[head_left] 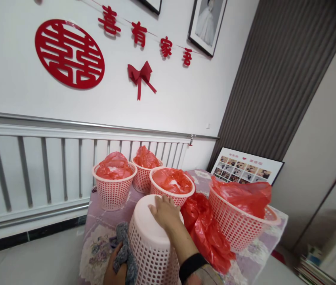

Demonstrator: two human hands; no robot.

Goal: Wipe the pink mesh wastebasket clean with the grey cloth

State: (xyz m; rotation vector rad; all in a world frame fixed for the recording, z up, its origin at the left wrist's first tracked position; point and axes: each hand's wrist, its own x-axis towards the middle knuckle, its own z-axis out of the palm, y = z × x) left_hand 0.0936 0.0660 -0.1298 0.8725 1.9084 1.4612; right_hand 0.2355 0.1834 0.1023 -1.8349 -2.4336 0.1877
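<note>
An upturned pale pink perforated plastic basket (148, 237) stands at the near middle of the table, its solid base facing up. My right hand (166, 213) lies spread on that base, fingers apart and toward the far rim. At the basket's left side, my left hand (117, 267) is closed around a fuzzy grey cloth (123, 245), which touches the perforated wall. To the right of the upturned basket lies a crumpled red plastic bag (208, 233). The basket's lower part runs out of view.
Several upright pink baskets lined with red plastic bags surround it: a left one (113, 192), a middle one (156, 182) and a right one (233, 225). A floral cloth covers the table (96, 237). Behind stand a white radiator (55, 170) and a photo board (245, 166).
</note>
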